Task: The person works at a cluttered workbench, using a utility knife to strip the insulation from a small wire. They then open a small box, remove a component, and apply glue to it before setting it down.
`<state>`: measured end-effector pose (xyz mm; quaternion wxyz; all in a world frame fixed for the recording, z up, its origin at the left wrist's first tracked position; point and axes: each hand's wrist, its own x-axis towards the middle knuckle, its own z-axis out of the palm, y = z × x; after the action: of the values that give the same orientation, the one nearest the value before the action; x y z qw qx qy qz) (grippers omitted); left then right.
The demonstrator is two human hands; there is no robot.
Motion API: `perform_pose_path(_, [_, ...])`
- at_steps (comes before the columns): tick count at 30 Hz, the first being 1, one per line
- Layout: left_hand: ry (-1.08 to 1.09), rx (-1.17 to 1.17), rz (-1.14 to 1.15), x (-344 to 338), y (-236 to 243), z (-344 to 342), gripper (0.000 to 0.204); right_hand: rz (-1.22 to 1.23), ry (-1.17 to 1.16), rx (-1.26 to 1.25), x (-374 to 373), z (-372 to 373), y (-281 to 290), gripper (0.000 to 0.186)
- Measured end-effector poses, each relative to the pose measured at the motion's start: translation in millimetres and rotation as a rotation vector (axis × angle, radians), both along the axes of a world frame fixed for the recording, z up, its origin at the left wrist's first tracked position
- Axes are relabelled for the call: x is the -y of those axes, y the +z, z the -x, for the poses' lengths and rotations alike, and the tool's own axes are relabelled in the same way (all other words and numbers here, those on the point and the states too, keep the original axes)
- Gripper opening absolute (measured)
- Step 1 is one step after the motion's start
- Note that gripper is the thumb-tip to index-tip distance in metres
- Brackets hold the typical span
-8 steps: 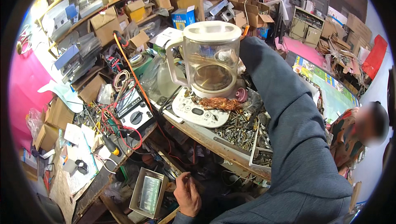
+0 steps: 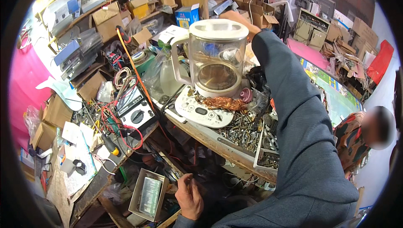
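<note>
A glass electric kettle [image 2: 218, 55] with a white lid and handle stands on its white base with a control panel [image 2: 201, 112] on the bench. Behind the lid, my right hand [image 2: 240, 18] reaches to the far side; its fingers are mostly hidden, so their grip cannot be made out. My left hand [image 2: 189, 196] is low in front of the bench, fingers curled in, with nothing visible in them. It is nearest an open carton of glass-like strips [image 2: 150, 196]. A bundle of copper wire [image 2: 222, 103] and a pink knob [image 2: 246, 95] lie by the kettle's foot.
Loose screws [image 2: 241, 133] cover the bench beside a white tray [image 2: 258, 160]. A multimeter [image 2: 136, 112] with red and black leads and a screwdriver [image 2: 110, 144] lie on the left. Shelves of cartons [image 2: 107, 18] rise behind. Another person [image 2: 357, 137] is at the right.
My right hand has moved up and left behind the kettle lid, its forearm following, and more of it now shows. My left hand stays where it was.
</note>
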<state>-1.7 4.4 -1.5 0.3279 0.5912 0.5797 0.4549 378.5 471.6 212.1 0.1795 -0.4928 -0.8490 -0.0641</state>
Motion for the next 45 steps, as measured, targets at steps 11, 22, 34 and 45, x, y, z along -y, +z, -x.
perform_pose_path(11, [0.025,-0.022,-0.09,-1.3,-1.4,0.4,0.015,0.366,-0.247,-0.124,48.0,-40.1,-41.0,0.047])
perform_pose_path(22, [0.029,-0.047,-0.111,-1.5,-6.7,1.8,0.015,0.556,-0.257,-0.069,44.2,-19.8,-34.3,0.052])
perform_pose_path(34, [0.016,-0.045,-0.065,-1.5,0.2,1.5,0.015,0.458,-0.12,-0.105,33.9,-32.2,-49.7,0.053])
perform_pose_path(45, [0.01,0.003,-0.019,0.6,-8.2,3.3,0.016,0.358,-0.312,0.037,-29.7,-45.4,-77.8,0.055])
